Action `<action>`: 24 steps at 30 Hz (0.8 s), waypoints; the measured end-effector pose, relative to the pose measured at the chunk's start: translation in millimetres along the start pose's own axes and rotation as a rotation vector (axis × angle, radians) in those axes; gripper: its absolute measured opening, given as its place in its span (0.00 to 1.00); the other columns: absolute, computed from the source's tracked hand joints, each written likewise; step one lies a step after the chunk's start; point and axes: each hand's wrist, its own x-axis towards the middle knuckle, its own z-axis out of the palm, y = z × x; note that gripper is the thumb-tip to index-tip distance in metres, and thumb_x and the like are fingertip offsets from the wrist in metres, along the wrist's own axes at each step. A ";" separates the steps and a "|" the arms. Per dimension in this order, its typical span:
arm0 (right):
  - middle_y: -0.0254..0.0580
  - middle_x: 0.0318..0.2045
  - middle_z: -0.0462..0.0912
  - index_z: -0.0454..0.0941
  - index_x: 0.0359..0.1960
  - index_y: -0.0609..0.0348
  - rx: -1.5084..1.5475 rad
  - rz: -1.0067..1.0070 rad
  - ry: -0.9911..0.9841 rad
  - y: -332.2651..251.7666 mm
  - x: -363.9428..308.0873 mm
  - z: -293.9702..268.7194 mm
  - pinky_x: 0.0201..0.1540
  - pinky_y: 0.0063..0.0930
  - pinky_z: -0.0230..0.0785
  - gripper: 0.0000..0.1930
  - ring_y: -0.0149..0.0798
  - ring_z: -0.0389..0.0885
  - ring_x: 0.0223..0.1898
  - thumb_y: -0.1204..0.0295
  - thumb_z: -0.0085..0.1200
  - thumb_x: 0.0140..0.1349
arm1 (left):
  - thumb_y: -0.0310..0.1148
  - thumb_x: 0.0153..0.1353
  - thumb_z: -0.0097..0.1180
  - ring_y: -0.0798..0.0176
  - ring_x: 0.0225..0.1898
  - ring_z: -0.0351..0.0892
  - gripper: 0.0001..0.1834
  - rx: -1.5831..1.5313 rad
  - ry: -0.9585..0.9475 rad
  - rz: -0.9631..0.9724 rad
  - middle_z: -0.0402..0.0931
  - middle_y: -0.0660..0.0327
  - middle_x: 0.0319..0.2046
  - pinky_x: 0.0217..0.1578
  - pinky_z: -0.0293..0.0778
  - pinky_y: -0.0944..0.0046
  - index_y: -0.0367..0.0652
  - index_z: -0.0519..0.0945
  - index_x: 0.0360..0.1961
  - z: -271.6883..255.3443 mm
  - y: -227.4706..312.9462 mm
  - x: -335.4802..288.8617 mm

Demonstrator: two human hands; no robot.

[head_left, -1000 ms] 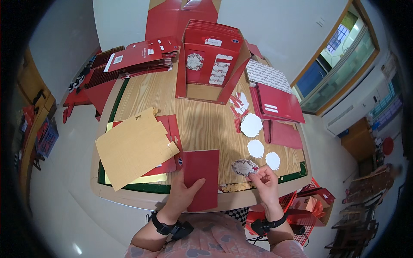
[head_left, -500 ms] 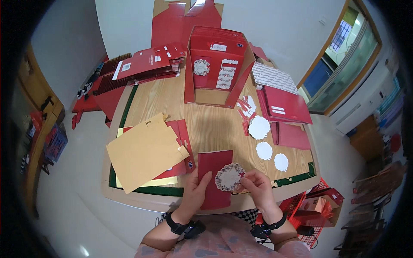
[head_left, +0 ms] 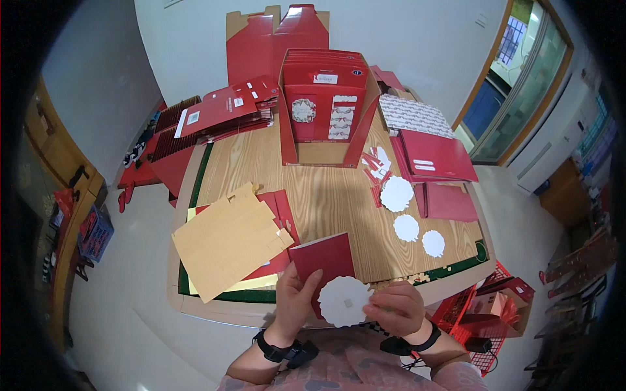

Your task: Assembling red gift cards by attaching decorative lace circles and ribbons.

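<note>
My left hand grips a dark red folded card by its left edge, thumb lying on the front. Between the fingers of my right hand is a round scalloped paper cutout, its plain white back turned up, with a small pale square near the middle. The cutout overlaps the lower right of the card; whether the two touch I cannot tell. Its lower edge is close to my lap. More white scalloped cutouts lie to the right, a pile and two single ones.
Tan cardboard sheets lie on red and yellow ones at the left. An upright red display box stands at the back, with red packages stacked left of it. Red folders and a patterned sheet stack lie at the right.
My right hand has turned the cutout over, from its printed wreath face to its white back. The red card has tilted slightly in my left hand.
</note>
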 end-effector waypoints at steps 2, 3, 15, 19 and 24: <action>0.39 0.36 0.78 0.79 0.33 0.54 0.029 0.042 -0.011 2.4 -9.3 1.9 0.31 0.28 0.71 0.13 0.39 0.78 0.32 0.81 0.58 0.43 | 0.22 0.60 0.48 0.69 0.41 0.75 0.15 0.026 0.009 -0.006 0.76 0.58 0.42 0.42 0.71 0.71 0.35 0.69 0.49 1.3 0.7 -0.8; 0.40 0.37 0.79 0.79 0.35 0.55 0.059 0.085 -0.021 3.0 -12.5 2.8 0.33 0.29 0.72 0.13 0.39 0.78 0.35 0.80 0.56 0.45 | 0.22 0.60 0.48 0.69 0.41 0.75 0.15 0.026 0.009 -0.005 0.76 0.58 0.42 0.42 0.71 0.71 0.35 0.69 0.49 2.3 0.0 -0.5; 0.40 0.27 0.80 0.73 0.39 0.63 0.721 1.082 -0.050 -7.2 -2.8 23.6 0.31 0.22 0.71 0.07 0.31 0.80 0.29 0.77 0.52 0.59 | 0.19 0.59 0.47 0.66 0.47 0.72 0.22 0.001 -0.015 0.051 0.69 0.54 0.50 0.48 0.68 0.67 0.34 0.61 0.55 8.4 -1.3 3.4; 0.37 0.24 0.79 0.72 0.36 0.65 0.875 1.250 0.028 2.8 3.9 29.0 0.28 0.18 0.71 0.05 0.27 0.78 0.24 0.77 0.50 0.60 | 0.18 0.59 0.45 0.65 0.49 0.71 0.21 -0.045 -0.035 0.042 0.69 0.54 0.49 0.50 0.67 0.67 0.34 0.61 0.55 8.2 -6.0 5.6; 0.35 0.28 0.79 0.72 0.38 0.63 0.881 1.199 -0.044 11.1 -1.8 29.2 0.29 0.17 0.71 0.07 0.26 0.78 0.28 0.74 0.50 0.61 | 0.21 0.62 0.44 0.67 0.48 0.71 0.19 -0.089 -0.007 -0.020 0.71 0.57 0.47 0.48 0.68 0.69 0.33 0.62 0.54 -5.9 -22.2 6.9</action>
